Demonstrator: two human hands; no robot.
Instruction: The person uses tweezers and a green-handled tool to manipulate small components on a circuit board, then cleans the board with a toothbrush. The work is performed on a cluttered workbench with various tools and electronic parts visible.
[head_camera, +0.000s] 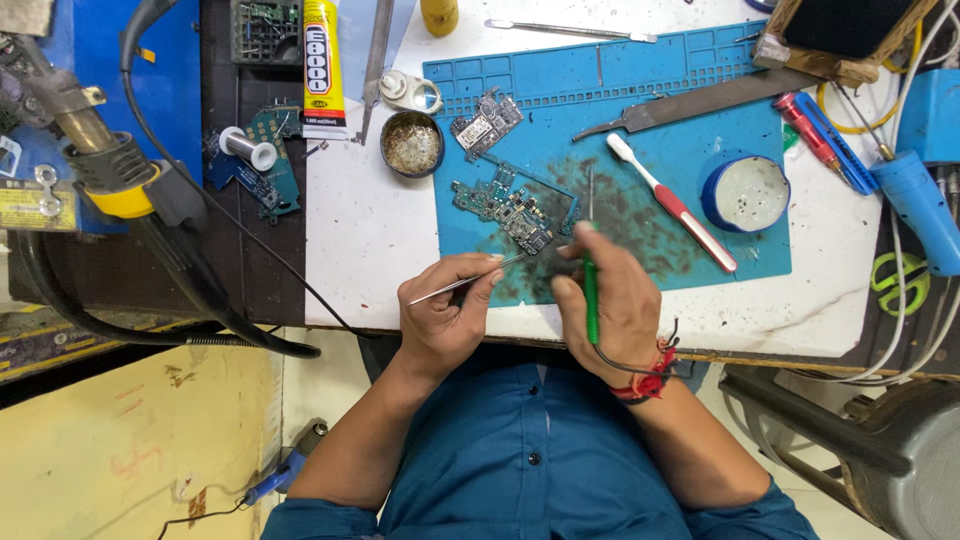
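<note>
We record a person seated at a white workbench (370, 230) with a blue work mat (650, 150) laid on it. The left hand (445, 310) is closed narrowly on a pair of metal tweezers (462, 283), their tips reaching toward the lower edge of a blue circuit board (512, 207) that lies on the mat's left part. The right hand (610, 300) is wrapped around a green-handled tool (590, 290), held upright in the picture, its thin metal shaft rising just right of the board; whether the tip touches the board we cannot tell from this angle. A red thread band circles the right wrist.

A second, smaller board (487, 122) lies above the first. Near them we note a round tin (412, 145) at the mat's left edge, a red-and-white toothbrush (670, 200) on the darkened middle of the mat, and a blue-rimmed pot (746, 193) to its right. A yellow adhesive tube (322, 62) lies on the dark mat at the upper left.
</note>
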